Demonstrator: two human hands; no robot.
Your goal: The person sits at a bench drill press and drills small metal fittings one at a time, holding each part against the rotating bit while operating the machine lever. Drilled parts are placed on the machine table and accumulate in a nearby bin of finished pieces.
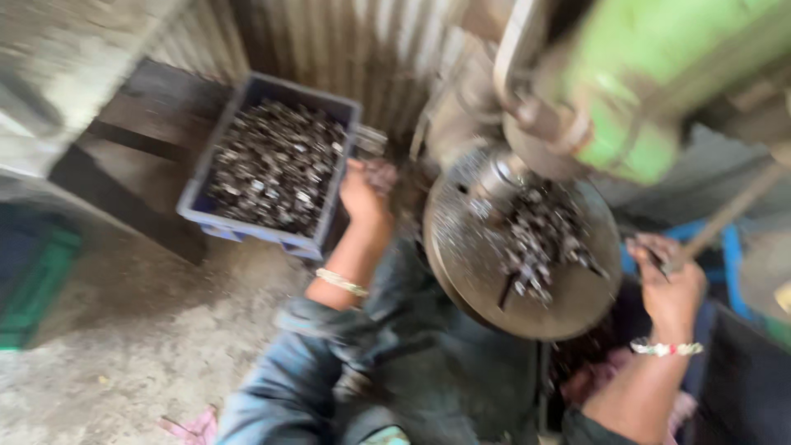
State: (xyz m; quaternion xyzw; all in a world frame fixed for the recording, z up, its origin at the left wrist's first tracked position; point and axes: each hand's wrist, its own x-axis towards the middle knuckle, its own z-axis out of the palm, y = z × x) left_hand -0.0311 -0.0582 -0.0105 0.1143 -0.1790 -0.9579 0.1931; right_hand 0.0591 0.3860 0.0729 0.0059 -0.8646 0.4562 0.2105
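Note:
The picture is blurred by motion. My left hand (367, 191) reaches forward between a blue crate (323, 239) of small dark metal pieces and the round metal table (461, 264) of a green drill press (634, 91); whether it holds anything is unclear. My right hand (669, 276) is closed around a long lever handle (729, 213) at the right of the machine. A pile of small metal parts (540, 235) lies on the round table under the spindle.
A corrugated metal wall (329, 41) stands behind the crate. A dark wooden bench (140, 132) carries the crate. A green box (33, 272) sits at the far left on the concrete floor (148, 330). A blue frame (732, 264) is at the right.

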